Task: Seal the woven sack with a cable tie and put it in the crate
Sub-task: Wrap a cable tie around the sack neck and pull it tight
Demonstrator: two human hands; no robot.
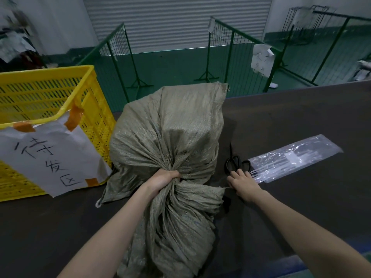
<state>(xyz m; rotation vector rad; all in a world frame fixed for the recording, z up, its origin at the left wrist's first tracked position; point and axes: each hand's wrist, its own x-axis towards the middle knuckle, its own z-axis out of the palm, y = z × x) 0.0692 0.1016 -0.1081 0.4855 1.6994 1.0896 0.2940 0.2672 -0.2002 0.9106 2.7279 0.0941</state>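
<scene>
A grey-green woven sack (170, 127) lies full on the dark table, its neck bunched and pointing toward me. My left hand (162, 180) is shut around that gathered neck. To the right, my right hand (243, 182) rests on the table with fingers spread, touching the ends of white cable ties (259, 173) that stick out of a clear plastic bag (297, 155). It holds nothing that I can make out. The yellow perforated crate (50, 93) stands at the left, beside the sack, with a handwritten paper sign taped to its front.
Black scissors (235, 161) lie just beyond my right hand, between the sack and the tie bag. The dark table (301, 207) stretches right and toward me. Green wire fence panels (220, 47) stand on the floor behind the table.
</scene>
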